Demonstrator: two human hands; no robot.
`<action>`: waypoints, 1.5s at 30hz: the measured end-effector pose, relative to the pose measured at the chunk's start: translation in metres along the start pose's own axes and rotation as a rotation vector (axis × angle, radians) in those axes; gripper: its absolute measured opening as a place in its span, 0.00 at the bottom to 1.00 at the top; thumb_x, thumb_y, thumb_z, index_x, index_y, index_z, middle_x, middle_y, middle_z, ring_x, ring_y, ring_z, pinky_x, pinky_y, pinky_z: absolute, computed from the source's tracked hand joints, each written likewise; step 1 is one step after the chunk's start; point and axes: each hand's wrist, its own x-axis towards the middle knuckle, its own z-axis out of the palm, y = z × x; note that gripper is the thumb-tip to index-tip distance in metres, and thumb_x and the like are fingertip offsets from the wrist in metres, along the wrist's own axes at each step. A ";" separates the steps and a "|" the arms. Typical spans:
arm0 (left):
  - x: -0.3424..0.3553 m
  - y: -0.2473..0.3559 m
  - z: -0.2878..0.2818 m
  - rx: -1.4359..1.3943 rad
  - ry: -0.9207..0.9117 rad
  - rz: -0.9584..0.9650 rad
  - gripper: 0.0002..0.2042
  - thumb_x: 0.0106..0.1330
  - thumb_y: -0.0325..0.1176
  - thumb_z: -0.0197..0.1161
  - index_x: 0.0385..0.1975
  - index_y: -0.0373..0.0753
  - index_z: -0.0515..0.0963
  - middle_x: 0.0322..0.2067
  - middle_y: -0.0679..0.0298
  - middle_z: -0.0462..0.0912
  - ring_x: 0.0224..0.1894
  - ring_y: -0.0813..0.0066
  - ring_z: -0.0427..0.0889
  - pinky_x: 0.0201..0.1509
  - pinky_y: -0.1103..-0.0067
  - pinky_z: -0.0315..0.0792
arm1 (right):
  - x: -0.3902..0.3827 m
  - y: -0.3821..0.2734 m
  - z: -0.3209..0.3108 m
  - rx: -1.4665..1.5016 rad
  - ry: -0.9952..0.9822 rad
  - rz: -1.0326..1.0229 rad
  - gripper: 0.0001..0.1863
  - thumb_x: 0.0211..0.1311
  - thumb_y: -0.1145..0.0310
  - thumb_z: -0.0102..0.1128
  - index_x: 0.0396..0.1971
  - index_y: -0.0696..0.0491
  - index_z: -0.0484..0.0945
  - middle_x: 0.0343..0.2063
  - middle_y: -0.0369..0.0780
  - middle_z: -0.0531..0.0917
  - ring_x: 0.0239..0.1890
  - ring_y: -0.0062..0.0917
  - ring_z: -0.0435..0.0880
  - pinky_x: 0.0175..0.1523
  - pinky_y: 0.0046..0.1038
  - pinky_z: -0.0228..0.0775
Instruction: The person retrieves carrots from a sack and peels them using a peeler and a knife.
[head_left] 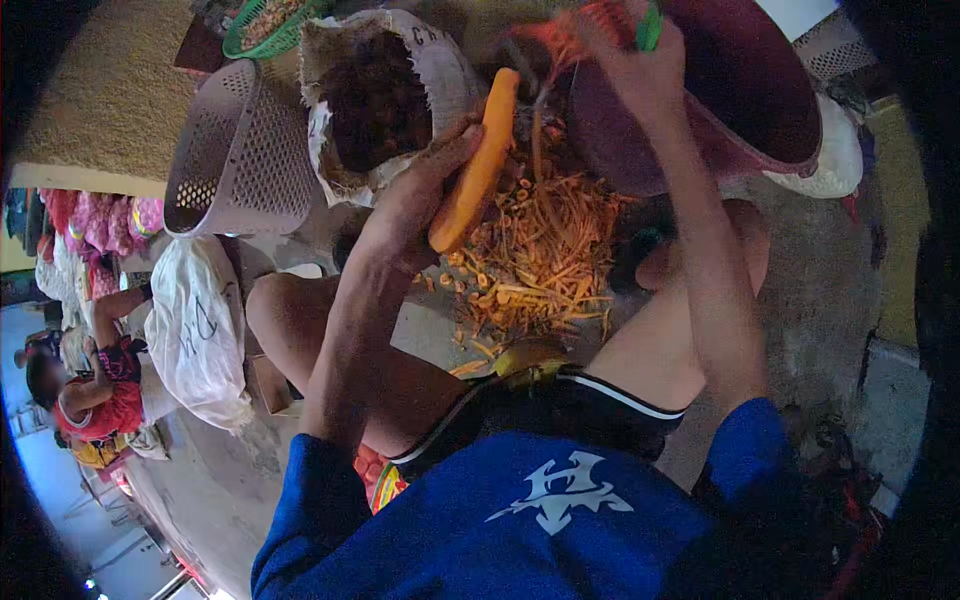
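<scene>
My left hand [448, 158] grips a long, smooth orange carrot [486, 165], held at a slant above a pile of orange peelings and cut ends [545, 260] between my legs. My right hand [645, 75] is raised at the upper right, closed on a green-handled tool [648, 28]; its working end is blurred or hidden. Behind that hand is a blurred orange-red openwork object [590, 30], beside the rim of a large maroon tub [808, 145]. An open woven sack [325, 70] with dark contents stands left of the carrot.
A grey perforated basket [265, 160], a green basket [240, 35] and a white sack [195, 330] are at the left, with another person [95, 390] beyond on the floor near stacked pink bags [110, 225]. A pale sack [835, 150] lies behind the tub at the right.
</scene>
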 end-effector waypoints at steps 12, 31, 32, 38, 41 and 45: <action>-0.004 0.002 -0.002 0.063 -0.091 0.075 0.24 0.77 0.45 0.49 0.68 0.43 0.62 0.52 0.63 0.76 0.48 0.77 0.78 0.48 0.79 0.78 | -0.001 0.010 -0.001 -0.267 -0.001 -0.045 0.16 0.52 0.66 0.77 0.39 0.54 0.84 0.33 0.35 0.87 0.40 0.20 0.85 0.47 0.25 0.77; -0.003 0.003 -0.001 -0.038 -0.028 0.141 0.24 0.77 0.37 0.47 0.71 0.41 0.59 0.60 0.62 0.72 0.59 0.74 0.73 0.59 0.77 0.72 | -0.036 -0.035 0.012 0.092 -0.165 0.131 0.19 0.51 0.64 0.77 0.41 0.55 0.82 0.36 0.39 0.87 0.36 0.27 0.88 0.42 0.26 0.80; -0.004 0.004 0.003 -0.131 -0.057 0.108 0.23 0.77 0.37 0.47 0.70 0.41 0.59 0.61 0.62 0.71 0.60 0.74 0.72 0.60 0.78 0.71 | -0.047 -0.046 0.012 0.062 -0.290 -0.168 0.20 0.52 0.64 0.76 0.43 0.55 0.82 0.38 0.40 0.87 0.38 0.27 0.88 0.44 0.27 0.80; -0.010 0.007 0.019 0.000 0.068 0.171 0.23 0.77 0.37 0.48 0.70 0.40 0.62 0.63 0.62 0.70 0.57 0.75 0.75 0.61 0.79 0.69 | -0.022 -0.020 0.000 -0.171 -0.178 -0.033 0.21 0.52 0.63 0.76 0.46 0.54 0.81 0.42 0.41 0.86 0.46 0.26 0.85 0.52 0.29 0.76; -0.012 0.008 0.016 0.187 0.004 0.119 0.26 0.73 0.42 0.56 0.68 0.42 0.65 0.64 0.65 0.71 0.59 0.77 0.73 0.62 0.80 0.66 | 0.005 -0.002 -0.013 -0.159 -0.015 0.088 0.17 0.55 0.64 0.74 0.40 0.55 0.79 0.36 0.38 0.83 0.40 0.22 0.82 0.47 0.28 0.74; -0.014 0.009 0.022 0.334 0.129 0.118 0.25 0.74 0.42 0.55 0.68 0.42 0.67 0.63 0.65 0.71 0.59 0.76 0.72 0.63 0.80 0.65 | 0.007 -0.022 -0.022 0.124 -0.189 -0.056 0.15 0.58 0.63 0.73 0.35 0.56 0.78 0.31 0.36 0.81 0.36 0.20 0.79 0.45 0.29 0.72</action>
